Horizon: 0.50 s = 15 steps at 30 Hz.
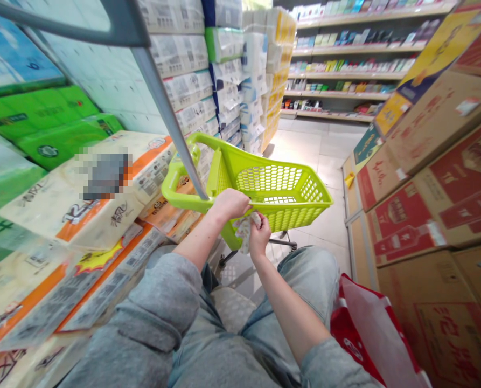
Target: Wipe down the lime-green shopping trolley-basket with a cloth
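Observation:
A lime-green plastic shopping cart stands in the aisle just ahead of my knees, its basket empty. My left hand is closed at the cart's near rim, pinching the top of a crumpled white cloth. My right hand is just below and also grips the cloth. Both forearms are bare, with grey sleeves pushed up. My legs in light blue jeans are below.
Stacked tissue and toilet-paper packs crowd the left. A grey metal bar slants down to the cart. Brown and red cartons line the right. A red-and-white bag sits by my right leg. Shelves stand beyond the tiled floor.

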Each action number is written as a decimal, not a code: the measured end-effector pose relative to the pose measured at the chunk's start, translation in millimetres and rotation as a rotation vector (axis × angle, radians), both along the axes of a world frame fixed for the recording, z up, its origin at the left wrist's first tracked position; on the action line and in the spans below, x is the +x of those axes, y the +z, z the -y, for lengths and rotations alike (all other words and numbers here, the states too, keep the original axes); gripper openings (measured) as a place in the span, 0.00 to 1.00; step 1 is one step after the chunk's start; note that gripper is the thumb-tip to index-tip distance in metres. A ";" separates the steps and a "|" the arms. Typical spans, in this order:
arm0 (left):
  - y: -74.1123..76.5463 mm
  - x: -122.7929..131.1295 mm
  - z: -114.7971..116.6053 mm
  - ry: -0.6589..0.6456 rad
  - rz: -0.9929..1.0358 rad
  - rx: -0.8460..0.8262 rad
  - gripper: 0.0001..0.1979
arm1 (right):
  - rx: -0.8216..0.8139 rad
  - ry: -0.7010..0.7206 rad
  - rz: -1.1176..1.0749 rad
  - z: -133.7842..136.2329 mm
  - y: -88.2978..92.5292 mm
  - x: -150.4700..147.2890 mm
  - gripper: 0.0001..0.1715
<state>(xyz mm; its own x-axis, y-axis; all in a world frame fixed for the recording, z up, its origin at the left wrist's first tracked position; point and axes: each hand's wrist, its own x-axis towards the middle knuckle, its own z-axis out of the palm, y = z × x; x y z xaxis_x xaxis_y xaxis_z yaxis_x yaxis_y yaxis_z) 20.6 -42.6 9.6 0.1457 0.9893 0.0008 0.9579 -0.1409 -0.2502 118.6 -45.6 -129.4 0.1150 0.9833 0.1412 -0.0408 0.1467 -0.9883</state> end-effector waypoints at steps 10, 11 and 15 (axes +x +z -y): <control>-0.1 0.8 -1.0 0.000 -0.031 0.003 0.22 | -0.010 -0.350 0.131 -56.2 -4.6 62.5 0.20; -0.2 0.8 -1.2 -0.003 -0.032 0.004 0.22 | 0.005 -0.332 0.141 -55.3 -3.8 61.6 0.21; 0.7 1.8 -1.2 0.016 -0.032 -0.003 0.22 | 0.015 -0.288 0.117 -52.3 -1.0 50.8 0.22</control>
